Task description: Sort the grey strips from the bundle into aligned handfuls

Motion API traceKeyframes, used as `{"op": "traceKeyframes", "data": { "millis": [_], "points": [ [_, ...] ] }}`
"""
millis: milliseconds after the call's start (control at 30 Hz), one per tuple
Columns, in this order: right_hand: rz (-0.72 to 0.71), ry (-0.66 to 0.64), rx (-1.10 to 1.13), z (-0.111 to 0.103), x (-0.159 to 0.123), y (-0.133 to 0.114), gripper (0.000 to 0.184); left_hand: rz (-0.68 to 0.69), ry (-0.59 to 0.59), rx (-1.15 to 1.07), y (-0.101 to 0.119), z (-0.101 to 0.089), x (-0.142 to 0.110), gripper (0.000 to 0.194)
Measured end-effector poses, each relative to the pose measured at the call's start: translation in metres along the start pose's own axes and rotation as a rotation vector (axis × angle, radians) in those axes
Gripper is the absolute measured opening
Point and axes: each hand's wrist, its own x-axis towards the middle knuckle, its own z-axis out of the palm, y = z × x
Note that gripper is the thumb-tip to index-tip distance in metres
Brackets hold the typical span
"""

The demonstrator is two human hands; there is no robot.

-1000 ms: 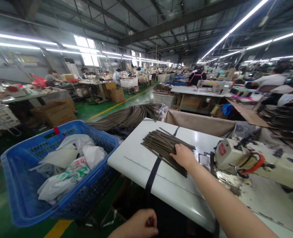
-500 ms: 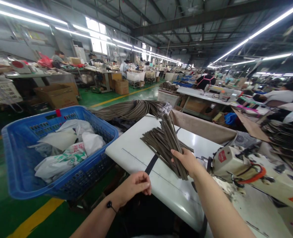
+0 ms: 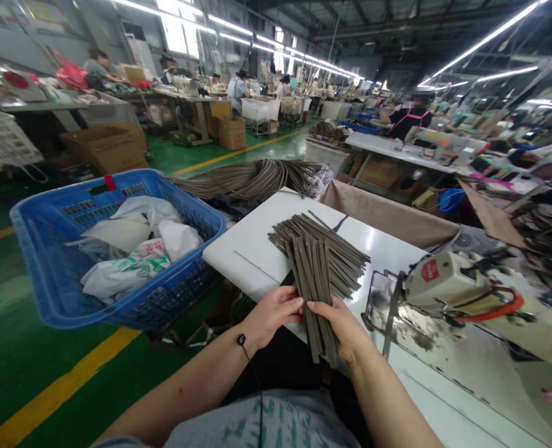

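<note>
A fanned bundle of dark grey-brown fabric strips [image 3: 313,267] is gripped in my right hand [image 3: 343,323], the thumb lying across its front. My left hand [image 3: 278,311] is at the left edge of that bundle, fingers curled and thumb pressed in against the strips. Behind the held bundle, a loose pile of similar strips [image 3: 350,264] lies on the white sewing table [image 3: 247,249]. To the right of my right hand stands a sewing machine [image 3: 462,292], with one dark strip [image 3: 394,314] beside its metal plate.
A blue plastic basket [image 3: 37,249] with white plastic bags [image 3: 130,267] stands left of the table. Long coiled strips [image 3: 252,177] lie behind it, and a fabric-lined bin [image 3: 388,214] borders the table's far edge. Other people work at machines farther off.
My right hand has lifted the bundle off the pile and drawn it toward me. My left hand has moved up and right to meet it. The view has tilted down.
</note>
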Motion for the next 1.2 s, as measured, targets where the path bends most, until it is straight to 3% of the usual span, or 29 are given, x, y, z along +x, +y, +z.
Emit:
{"op": "traceKeyframes", "data": {
  "millis": [67,267,700,867,1200],
  "points": [
    [-0.017,-0.018,0.004,0.003,-0.008,0.002,0.043,0.006,0.015,-0.005,-0.003,0.005,0.000,0.046],
    [-0.071,0.043,0.006,0.010,-0.024,0.014,0.052,-0.009,0.222,-0.003,-0.014,0.009,-0.007,0.040],
    [0.038,0.042,0.087,0.005,-0.034,0.019,0.056,-0.119,0.260,-0.155,-0.013,0.006,-0.023,0.028],
    [0.038,0.041,0.103,0.004,-0.034,0.023,0.057,-0.130,0.187,-0.166,-0.016,0.010,-0.022,0.034],
    [-0.018,0.015,0.064,0.004,-0.035,0.027,0.054,-0.134,0.270,-0.141,-0.024,0.010,-0.021,0.041]
  ]
}}
